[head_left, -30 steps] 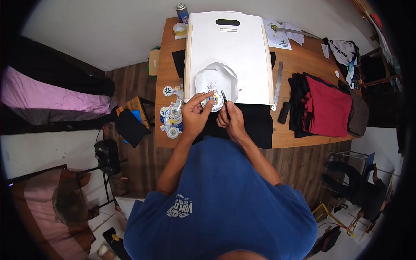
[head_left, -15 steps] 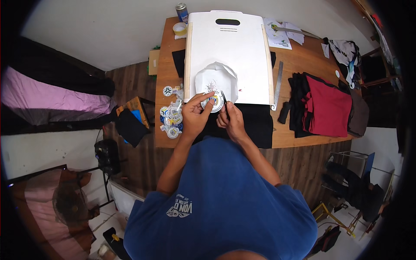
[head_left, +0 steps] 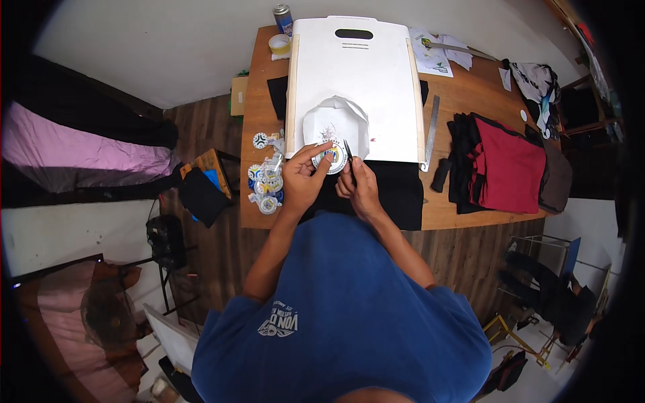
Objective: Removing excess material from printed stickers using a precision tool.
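Note:
My left hand [head_left: 304, 176] is closed on a round printed emblem [head_left: 329, 159], white with a lettered ring and a blue and yellow centre. Fingers lie behind its left edge, with the thumb on its face. At the emblem's right edge, my right hand [head_left: 359, 190] grips dark, narrow-bladed scissors [head_left: 349, 149], blades pointing up and away; most of their handles are hidden in the fingers. Beneath both is a crumpled white paper sheet [head_left: 356, 124] on the near end of a white board [head_left: 349, 74]. Several cut-out round emblems [head_left: 267, 181] lie heaped left of my left hand.
Black cloth [head_left: 396, 195] lies under the board on the wooden table [head_left: 463, 97]. A steel ruler [head_left: 431, 131] sits at the board's right, then folded red cloth [head_left: 510, 168] on black pieces. A spray can [head_left: 282, 20] and tape roll [head_left: 279, 45] stand far left.
The scissors' blades have shifted slightly at the emblem's right edge. Both hands stay almost in place. At lower left, a white panel now shows at a different angle.

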A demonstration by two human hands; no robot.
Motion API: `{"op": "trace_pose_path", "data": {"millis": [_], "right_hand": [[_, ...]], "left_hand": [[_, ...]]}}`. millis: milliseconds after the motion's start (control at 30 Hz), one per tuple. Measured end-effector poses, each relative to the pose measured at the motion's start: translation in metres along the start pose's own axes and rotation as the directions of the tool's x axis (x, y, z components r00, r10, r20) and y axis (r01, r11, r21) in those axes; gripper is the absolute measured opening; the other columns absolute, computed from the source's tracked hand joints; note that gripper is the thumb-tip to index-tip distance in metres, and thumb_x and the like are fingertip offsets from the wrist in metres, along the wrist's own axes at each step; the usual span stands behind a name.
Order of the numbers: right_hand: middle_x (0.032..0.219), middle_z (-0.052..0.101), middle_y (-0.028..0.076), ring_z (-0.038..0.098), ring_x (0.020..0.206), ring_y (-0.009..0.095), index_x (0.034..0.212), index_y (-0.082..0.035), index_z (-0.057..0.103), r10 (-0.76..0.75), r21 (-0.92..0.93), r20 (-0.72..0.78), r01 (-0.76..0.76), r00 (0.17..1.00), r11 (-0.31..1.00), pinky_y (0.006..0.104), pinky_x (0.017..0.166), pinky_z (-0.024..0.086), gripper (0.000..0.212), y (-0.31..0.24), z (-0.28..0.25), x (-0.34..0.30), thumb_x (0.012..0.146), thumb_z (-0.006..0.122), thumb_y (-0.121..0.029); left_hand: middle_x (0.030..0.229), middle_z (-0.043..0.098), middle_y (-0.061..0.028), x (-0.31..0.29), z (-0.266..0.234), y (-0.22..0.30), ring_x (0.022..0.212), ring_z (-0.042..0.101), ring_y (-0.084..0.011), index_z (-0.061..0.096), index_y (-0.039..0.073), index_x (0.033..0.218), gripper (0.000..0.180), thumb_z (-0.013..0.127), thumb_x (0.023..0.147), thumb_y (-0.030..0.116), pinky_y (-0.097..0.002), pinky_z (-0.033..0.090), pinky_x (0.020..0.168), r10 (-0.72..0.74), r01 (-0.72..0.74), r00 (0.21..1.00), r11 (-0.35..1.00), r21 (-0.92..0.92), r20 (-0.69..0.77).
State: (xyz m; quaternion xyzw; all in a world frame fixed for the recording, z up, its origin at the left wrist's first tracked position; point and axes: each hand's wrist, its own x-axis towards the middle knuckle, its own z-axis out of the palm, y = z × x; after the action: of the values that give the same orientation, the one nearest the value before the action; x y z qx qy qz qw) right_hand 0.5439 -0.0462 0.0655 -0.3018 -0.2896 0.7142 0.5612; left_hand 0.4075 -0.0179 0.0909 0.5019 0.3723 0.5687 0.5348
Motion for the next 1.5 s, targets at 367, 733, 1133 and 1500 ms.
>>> {"op": "trace_pose_path", "data": {"millis": [367, 733, 1133, 1500], "right_hand": [[0.053, 0.032, -0.005, 0.024, 0.042, 0.006, 0.097, -0.005, 0.049, -0.028, -0.104, -0.079, 0.019, 0.996, 0.994, 0.024, 0.043, 0.023, 0.015, -0.005, 0.006, 0.007, 0.1, 0.049, -0.02], [0.056, 0.036, -0.004, 0.028, 0.044, 0.005, 0.099, -0.003, 0.049, -0.095, -0.063, -0.133, 0.087, 0.987, 0.994, 0.0229, 0.044, 0.024, 0.016, -0.005, -0.001, 0.003, 0.099, 0.05, -0.019], [0.054, 0.028, -0.002, 0.024, 0.043, 0.008, 0.087, -0.007, 0.044, 0.0, 0.007, 0.02, 0.0, 1.0, 1.0, 0.0247, 0.044, 0.025, 0.036, -0.002, -0.007, -0.005, 0.104, 0.033, -0.037], [0.055, 0.029, -0.003, 0.024, 0.043, 0.007, 0.088, -0.007, 0.044, -0.028, 0.025, 0.035, 0.027, 0.999, 0.999, 0.0238, 0.043, 0.025, 0.034, 0.0, -0.012, -0.002, 0.104, 0.033, -0.034]], "left_hand": [[0.111, 0.061, -0.0155, 0.0, 0.002, -0.001, 0.096, 0.064, -0.0172, 0.062, -0.01, 0.109, 0.024, 0.063, 0.086, -0.008, -0.0241, 0.052, 0.086, -0.047, 0.045, 0.998, 0.998, -0.053, -0.047], [0.11, 0.061, -0.0117, -0.003, 0.002, -0.006, 0.098, 0.061, -0.0128, 0.062, -0.008, 0.113, 0.025, 0.059, 0.089, -0.007, -0.0212, 0.05, 0.082, -0.056, 0.057, 0.997, 0.998, -0.014, 0.052], [0.113, 0.061, -0.0134, -0.005, 0.001, -0.003, 0.099, 0.061, -0.0134, 0.061, -0.009, 0.114, 0.026, 0.059, 0.088, -0.008, -0.0217, 0.05, 0.084, -0.033, 0.03, 0.999, 0.996, 0.085, 0.028], [0.112, 0.061, -0.0134, -0.001, 0.003, -0.002, 0.097, 0.061, -0.0123, 0.062, -0.009, 0.114, 0.026, 0.059, 0.088, -0.008, -0.0211, 0.05, 0.082, -0.022, 0.018, 0.999, 0.995, 0.098, 0.034]]}}
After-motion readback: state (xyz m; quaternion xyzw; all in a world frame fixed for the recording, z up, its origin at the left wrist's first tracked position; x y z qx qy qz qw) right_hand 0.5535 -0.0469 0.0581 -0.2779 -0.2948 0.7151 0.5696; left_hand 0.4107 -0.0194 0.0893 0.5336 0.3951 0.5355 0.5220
